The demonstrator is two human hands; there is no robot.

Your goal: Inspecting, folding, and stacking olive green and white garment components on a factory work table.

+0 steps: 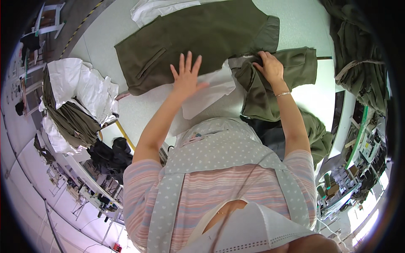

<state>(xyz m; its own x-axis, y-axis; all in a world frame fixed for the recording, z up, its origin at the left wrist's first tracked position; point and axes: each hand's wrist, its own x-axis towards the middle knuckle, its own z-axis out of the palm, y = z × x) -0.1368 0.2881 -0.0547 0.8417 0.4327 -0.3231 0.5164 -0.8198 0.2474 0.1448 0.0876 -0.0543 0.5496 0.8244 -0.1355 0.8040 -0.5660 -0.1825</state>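
Observation:
A large olive-green garment piece [202,31] with a slanted welt pocket lies spread on the pale table [147,109]. My left hand [187,81] is open, fingers spread, at its near edge and over a white sheet [211,95] that pokes out from under it. My right hand [271,67] closes on a bunched olive fabric part [258,92] at the garment's right side, thumb to the left. This part hangs in folds toward the table's near edge, and a sleeve-like length [301,65] stretches out to the right.
White material [158,9] lies beyond the garment. To the left are a crumpled white sheet [82,82] and folded olive fabric [69,116], with black cloth [110,154] below. Olive garments [358,50] hang at the far right. More olive cloth [316,135] is bunched beside my right arm.

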